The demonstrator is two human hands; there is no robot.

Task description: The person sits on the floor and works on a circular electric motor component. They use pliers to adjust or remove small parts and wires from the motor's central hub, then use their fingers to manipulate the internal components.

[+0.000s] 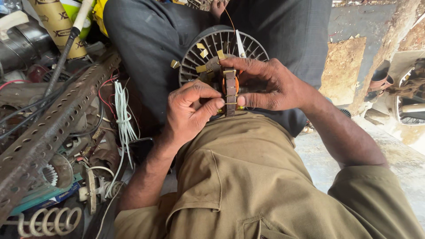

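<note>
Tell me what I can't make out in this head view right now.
- Lower part of the round slotted metal motor stator: covered by both hands.
- Orange copper winding: mostly behind the brown notched strip and the right hand.
- Left hand: its fingertips hide what they press.
- Thin orange wire: its top end is too fine to follow.
- White-handled tool: upper end cut by the top edge.

The person's lap point(248, 146) carries a slotted motor stator point(208, 53).

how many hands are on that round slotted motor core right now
2: the left hand pinches the core's near edge from the left; the right hand grips the slotted motor core from the right. None seems hidden.
</note>
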